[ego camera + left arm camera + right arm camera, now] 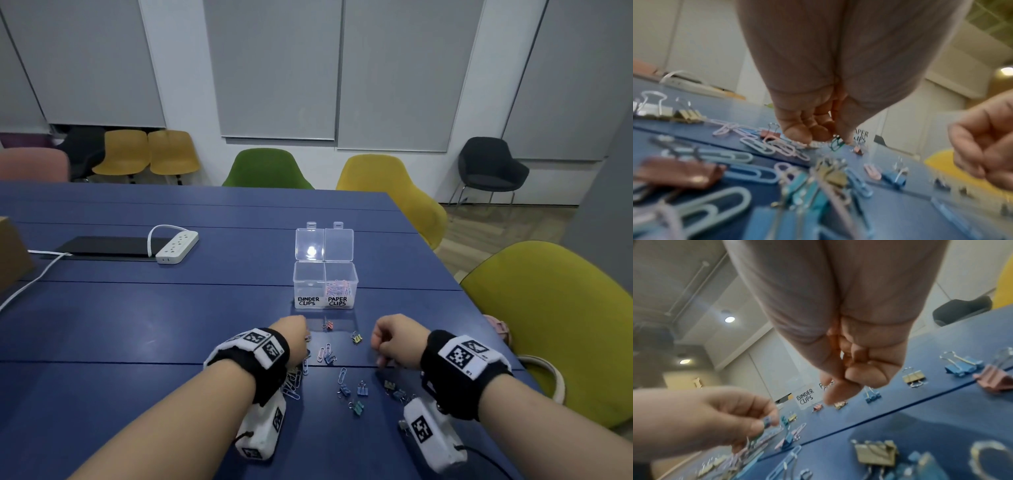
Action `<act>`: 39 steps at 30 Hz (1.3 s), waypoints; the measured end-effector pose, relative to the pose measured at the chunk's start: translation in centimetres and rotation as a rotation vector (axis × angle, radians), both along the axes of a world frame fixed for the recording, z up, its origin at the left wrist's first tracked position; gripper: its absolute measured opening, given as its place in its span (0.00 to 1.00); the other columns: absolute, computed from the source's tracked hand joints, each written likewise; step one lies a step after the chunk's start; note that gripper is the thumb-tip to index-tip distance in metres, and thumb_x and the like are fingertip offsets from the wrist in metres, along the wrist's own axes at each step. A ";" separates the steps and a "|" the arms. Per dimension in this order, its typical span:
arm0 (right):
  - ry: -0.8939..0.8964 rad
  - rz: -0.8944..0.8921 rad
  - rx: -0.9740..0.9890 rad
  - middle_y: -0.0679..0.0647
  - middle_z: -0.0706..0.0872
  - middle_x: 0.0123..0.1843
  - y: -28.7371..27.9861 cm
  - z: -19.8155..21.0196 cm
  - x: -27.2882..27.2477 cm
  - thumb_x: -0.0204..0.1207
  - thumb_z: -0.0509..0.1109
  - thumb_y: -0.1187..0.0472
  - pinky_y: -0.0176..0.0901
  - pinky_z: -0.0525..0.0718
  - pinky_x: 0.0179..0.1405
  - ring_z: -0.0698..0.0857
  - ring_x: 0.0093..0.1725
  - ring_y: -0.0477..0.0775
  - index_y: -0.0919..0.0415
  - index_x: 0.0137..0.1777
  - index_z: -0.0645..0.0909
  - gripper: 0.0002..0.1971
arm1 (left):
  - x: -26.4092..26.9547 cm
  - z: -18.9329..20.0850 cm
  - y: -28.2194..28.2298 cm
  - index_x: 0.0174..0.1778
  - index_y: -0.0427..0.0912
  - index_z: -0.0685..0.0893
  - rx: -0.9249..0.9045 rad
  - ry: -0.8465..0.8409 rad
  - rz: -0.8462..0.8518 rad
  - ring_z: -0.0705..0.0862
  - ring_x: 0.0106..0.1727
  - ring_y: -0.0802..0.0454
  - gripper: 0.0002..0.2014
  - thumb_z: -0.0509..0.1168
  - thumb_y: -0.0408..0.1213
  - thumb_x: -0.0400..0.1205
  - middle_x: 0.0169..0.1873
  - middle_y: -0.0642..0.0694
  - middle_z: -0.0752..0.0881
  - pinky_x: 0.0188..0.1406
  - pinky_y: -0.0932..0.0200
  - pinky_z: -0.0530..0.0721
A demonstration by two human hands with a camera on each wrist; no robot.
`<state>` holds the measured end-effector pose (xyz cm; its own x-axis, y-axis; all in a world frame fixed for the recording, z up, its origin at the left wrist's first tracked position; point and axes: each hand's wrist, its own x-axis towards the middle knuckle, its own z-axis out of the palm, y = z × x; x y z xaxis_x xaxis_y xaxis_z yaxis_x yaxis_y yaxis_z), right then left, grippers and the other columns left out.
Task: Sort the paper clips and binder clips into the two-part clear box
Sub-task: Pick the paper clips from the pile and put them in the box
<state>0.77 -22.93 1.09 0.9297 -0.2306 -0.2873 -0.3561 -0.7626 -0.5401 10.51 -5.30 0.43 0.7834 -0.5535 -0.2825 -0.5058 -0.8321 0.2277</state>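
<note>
Blue table [171,325], pastel clips scattered, left hand [294,337] pinching paper clips [836,143], right hand [394,337] curled empty.

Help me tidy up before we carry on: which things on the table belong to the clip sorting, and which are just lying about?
Job:
- clear box, lids open
- paper clips
- binder clips

Lying about:
- power strip with its white cable
- black pad
- cardboard box at the table's left edge

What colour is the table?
Dark blue. The table shows best in the head view.
</note>
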 end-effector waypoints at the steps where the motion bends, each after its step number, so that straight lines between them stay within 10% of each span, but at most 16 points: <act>1: 0.006 -0.002 -0.013 0.52 0.81 0.33 0.3 0.0 0.2 0.72 0.53 0.77 0.30 0.77 0.26 0.82 0.30 0.48 0.56 0.32 0.72 0.17 | 0.2 0.1 0.2 0.49 0.45 0.75 -0.087 0.016 0.021 0.80 0.49 0.47 0.03 0.60 0.32 0.83 0.50 0.44 0.82 0.51 0.59 0.80; 6: 0.097 0.155 -0.275 0.60 0.85 0.60 3.5 0.4 1.5 0.79 0.56 0.68 0.42 0.78 0.57 0.83 0.60 0.60 0.57 0.45 0.76 0.09 | 0.9 -0.3 2.1 0.42 0.35 0.80 -1.004 0.675 0.471 0.74 0.32 0.53 0.09 0.57 0.27 0.86 0.33 0.44 0.76 0.33 0.60 0.82; 11: 0.210 0.262 -0.455 0.61 0.86 0.58 6.3 -0.3 2.8 0.76 0.70 0.55 0.45 0.82 0.52 0.82 0.50 0.58 0.67 0.50 0.80 0.13 | 1.4 -0.5 3.9 0.39 0.33 0.76 -1.407 1.136 0.830 0.73 0.31 0.49 0.11 0.52 0.27 0.84 0.31 0.40 0.73 0.19 0.63 0.83; 13: 0.253 0.272 -0.526 0.61 0.84 0.54 7.1 0.0 3.1 0.78 0.70 0.55 0.45 0.82 0.50 0.80 0.48 0.56 0.67 0.40 0.75 0.14 | 1.3 -0.5 4.4 0.39 0.33 0.75 -1.442 1.185 0.860 0.72 0.30 0.49 0.10 0.51 0.30 0.82 0.32 0.41 0.72 0.19 0.62 0.80; 17: 0.267 0.247 -0.581 0.63 0.81 0.68 8.1 0.3 3.6 0.80 0.68 0.61 0.45 0.80 0.62 0.82 0.67 0.61 0.72 0.69 0.74 0.21 | 1.0 -0.7 5.0 0.34 0.37 0.71 -1.413 1.274 0.839 0.71 0.23 0.50 0.12 0.53 0.36 0.83 0.28 0.42 0.70 0.16 0.65 0.74; 23: 0.259 0.194 -0.598 0.65 0.79 0.71 8.8 0.1 3.8 0.80 0.67 0.63 0.46 0.79 0.65 0.80 0.70 0.63 0.74 0.74 0.67 0.26 | 0.6 -0.8 5.0 0.34 0.38 0.71 -1.438 1.421 0.863 0.69 0.13 0.55 0.15 0.48 0.32 0.87 0.18 0.46 0.71 0.10 0.71 0.65; 33: 0.279 0.205 -0.609 0.63 0.79 0.71 10.5 0.1 2.4 0.81 0.64 0.63 0.46 0.79 0.66 0.80 0.70 0.62 0.70 0.71 0.74 0.19 | -0.7 0.2 6.9 0.45 0.32 0.74 -1.479 1.183 0.956 0.73 0.31 0.52 0.08 0.50 0.24 0.84 0.34 0.41 0.73 0.18 0.67 0.79; 39: 0.234 0.224 -0.626 0.65 0.82 0.66 10.8 -0.3 1.6 0.80 0.63 0.66 0.48 0.82 0.59 0.83 0.64 0.64 0.71 0.65 0.77 0.16 | -1.3 -0.1 8.6 0.47 0.34 0.74 -1.332 1.033 0.859 0.65 0.25 0.56 0.09 0.49 0.24 0.84 0.31 0.44 0.72 0.10 0.70 0.62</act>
